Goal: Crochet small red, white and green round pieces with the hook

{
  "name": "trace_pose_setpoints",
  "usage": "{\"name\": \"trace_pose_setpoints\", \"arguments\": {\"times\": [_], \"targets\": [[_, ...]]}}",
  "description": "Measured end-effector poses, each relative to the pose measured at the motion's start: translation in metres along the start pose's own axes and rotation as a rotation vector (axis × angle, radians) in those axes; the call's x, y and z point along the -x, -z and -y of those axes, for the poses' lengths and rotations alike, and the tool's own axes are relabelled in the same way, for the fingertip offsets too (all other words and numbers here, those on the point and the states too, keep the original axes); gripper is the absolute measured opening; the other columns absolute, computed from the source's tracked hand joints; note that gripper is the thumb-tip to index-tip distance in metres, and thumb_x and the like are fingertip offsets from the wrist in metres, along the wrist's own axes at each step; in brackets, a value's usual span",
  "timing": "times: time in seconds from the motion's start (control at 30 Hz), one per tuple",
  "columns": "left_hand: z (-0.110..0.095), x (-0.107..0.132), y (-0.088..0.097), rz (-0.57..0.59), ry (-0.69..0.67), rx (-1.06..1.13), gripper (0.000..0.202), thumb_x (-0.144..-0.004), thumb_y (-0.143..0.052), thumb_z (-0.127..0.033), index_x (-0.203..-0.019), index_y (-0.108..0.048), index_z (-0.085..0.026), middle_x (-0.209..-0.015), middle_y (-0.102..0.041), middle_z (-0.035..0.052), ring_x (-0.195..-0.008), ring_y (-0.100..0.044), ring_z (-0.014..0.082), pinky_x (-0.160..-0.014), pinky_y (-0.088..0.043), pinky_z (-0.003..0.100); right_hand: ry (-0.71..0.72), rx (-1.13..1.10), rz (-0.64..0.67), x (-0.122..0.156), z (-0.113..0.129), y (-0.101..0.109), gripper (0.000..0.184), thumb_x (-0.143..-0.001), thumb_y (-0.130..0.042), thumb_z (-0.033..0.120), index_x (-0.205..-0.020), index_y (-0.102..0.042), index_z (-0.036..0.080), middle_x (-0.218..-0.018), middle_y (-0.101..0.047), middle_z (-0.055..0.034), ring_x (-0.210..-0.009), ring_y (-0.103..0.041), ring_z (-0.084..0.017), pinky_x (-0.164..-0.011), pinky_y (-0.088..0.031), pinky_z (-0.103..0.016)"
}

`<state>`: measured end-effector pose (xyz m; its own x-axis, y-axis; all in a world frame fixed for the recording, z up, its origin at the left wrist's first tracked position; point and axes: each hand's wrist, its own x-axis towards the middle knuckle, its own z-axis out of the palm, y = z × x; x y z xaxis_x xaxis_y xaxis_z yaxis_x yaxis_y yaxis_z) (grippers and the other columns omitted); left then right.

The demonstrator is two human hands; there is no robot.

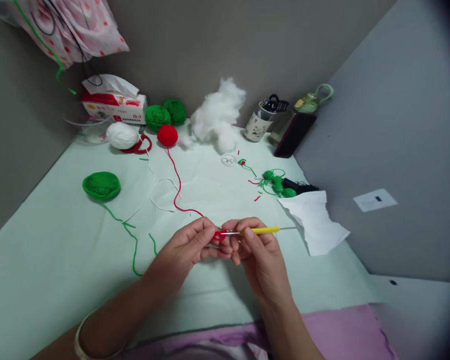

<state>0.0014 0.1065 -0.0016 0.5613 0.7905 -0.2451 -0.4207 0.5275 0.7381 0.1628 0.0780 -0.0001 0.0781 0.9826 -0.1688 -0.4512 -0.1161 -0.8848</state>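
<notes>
Between thumb and fingers, my left hand (195,240) pinches a small loop of red crochet work (219,235). My right hand (260,250) grips a crochet hook (264,230) by its yellow handle. The hook's metal tip reaches left to the red loop, and a thin metal end sticks out to the right. Both hands meet above the table near its front. A strand of red yarn (177,192) runs from the work back to a red yarn ball (167,135). Exactly how the tip sits in the stitches is too small to tell.
Green yarn (101,186) and a white yarn ball (122,136) lie left, with red-handled scissors (140,145). White stuffing (217,117), a pen cup (259,122), a bottle (306,102) and a phone (295,135) line the back. Green crocheted pieces (278,185) and crumpled paper (317,222) lie right.
</notes>
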Motion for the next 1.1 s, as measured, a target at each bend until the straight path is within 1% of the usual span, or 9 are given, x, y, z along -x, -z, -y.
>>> {"name": "trace_pose_setpoints", "arguments": {"times": [0.2,0.33,0.43,0.53,0.6,0.7,0.8,0.97,1.1], "targets": [[0.0027,-0.0001,0.0025,-0.026,-0.006,-0.051,0.032,-0.099,-0.068,-0.045,-0.082,-0.066,-0.019,-0.083,-0.074,0.0024,-0.080,-0.070,0.0164,-0.084,-0.056,0.029,-0.020,-0.075,0.064,0.0006,-0.0002,-0.0006,0.017,-0.094,-0.077,0.036,-0.086,-0.074,0.021,-0.091,-0.076,-0.0020,-0.061,-0.061,-0.008,-0.051,-0.050,-0.017],[0.0036,0.0003,0.0051,0.023,-0.007,-0.102,0.030,-0.100,-0.067,-0.043,-0.082,-0.065,-0.019,-0.082,-0.073,0.0018,-0.082,-0.070,0.0172,-0.086,-0.054,0.031,-0.014,-0.099,0.087,0.0004,-0.0017,-0.0017,0.018,-0.094,-0.077,0.036,-0.086,-0.073,0.021,-0.094,-0.080,-0.0031,-0.052,-0.059,-0.005,-0.049,-0.048,-0.016],[0.0034,-0.0002,0.0063,0.006,-0.005,-0.127,0.030,-0.101,-0.064,-0.043,-0.085,-0.067,-0.018,-0.085,-0.072,0.0036,-0.087,-0.070,0.0203,-0.090,-0.054,0.035,0.001,-0.106,0.099,0.0006,-0.0008,-0.0023,0.017,-0.095,-0.076,0.035,-0.086,-0.073,0.021,-0.090,-0.081,-0.0018,-0.047,-0.057,-0.003,-0.052,-0.050,-0.015],[0.0039,-0.0010,0.0054,-0.033,-0.004,-0.089,0.031,-0.100,-0.063,-0.044,-0.085,-0.066,-0.018,-0.085,-0.069,0.0036,-0.088,-0.069,0.0220,-0.091,-0.053,0.037,-0.009,-0.111,0.113,0.0011,-0.0001,-0.0023,0.016,-0.094,-0.077,0.034,-0.086,-0.073,0.021,-0.087,-0.081,-0.0023,-0.053,-0.064,-0.006,-0.050,-0.052,-0.014],[0.0053,-0.0017,0.0036,-0.034,0.006,-0.048,0.030,-0.099,-0.064,-0.045,-0.083,-0.064,-0.019,-0.080,-0.067,0.0020,-0.082,-0.067,0.0198,-0.087,-0.053,0.035,-0.020,-0.111,0.128,0.0019,-0.0006,-0.0018,0.015,-0.095,-0.076,0.034,-0.088,-0.073,0.021,-0.088,-0.081,-0.0032,-0.060,-0.070,-0.009,-0.052,-0.055,-0.015],[0.0071,-0.0029,0.0011,-0.025,0.036,0.032,0.029,-0.096,-0.070,-0.042,-0.081,-0.061,-0.019,-0.073,-0.063,-0.0015,-0.069,-0.062,0.0148,-0.073,-0.052,0.029,-0.048,-0.117,0.149,0.0041,-0.0022,-0.0012,0.015,-0.096,-0.075,0.035,-0.090,-0.073,0.021,-0.088,-0.082,-0.0034,-0.064,-0.075,-0.011,-0.055,-0.059,-0.017],[0.0059,-0.0043,0.0013,-0.073,0.047,0.089,0.026,-0.091,-0.078,-0.036,-0.082,-0.060,-0.020,-0.071,-0.061,-0.0043,-0.063,-0.059,0.0114,-0.065,-0.051,0.024,-0.084,-0.122,0.184,0.0067,-0.0031,-0.0023,0.015,-0.097,-0.073,0.035,-0.090,-0.072,0.021,-0.085,-0.082,-0.0030,-0.065,-0.077,-0.012,-0.056,-0.060,-0.017],[0.0017,-0.0063,0.0070,-0.165,0.024,0.108,0.028,-0.082,-0.086,-0.025,-0.082,-0.058,-0.020,-0.074,-0.070,-0.0023,-0.066,-0.063,0.0099,-0.064,-0.051,0.020,-0.133,-0.152,0.234,0.0091,-0.0054,-0.0068,0.016,-0.097,-0.074,0.034,-0.090,-0.072,0.020,-0.081,-0.081,-0.0032,-0.061,-0.077,-0.011,-0.055,-0.059,-0.015],[0.0007,-0.0075,0.0099,-0.236,0.029,0.109,0.027,-0.080,-0.085,-0.024,-0.085,-0.059,-0.020,-0.081,-0.074,0.0008,-0.076,-0.070,0.0133,-0.069,-0.054,0.022,-0.165,-0.168,0.258,0.0099,-0.0077,-0.0090,0.017,-0.097,-0.074,0.034,-0.090,-0.071,0.019,-0.081,-0.081,-0.0033,-0.062,-0.078,-0.012,-0.056,-0.059,-0.015]]}}
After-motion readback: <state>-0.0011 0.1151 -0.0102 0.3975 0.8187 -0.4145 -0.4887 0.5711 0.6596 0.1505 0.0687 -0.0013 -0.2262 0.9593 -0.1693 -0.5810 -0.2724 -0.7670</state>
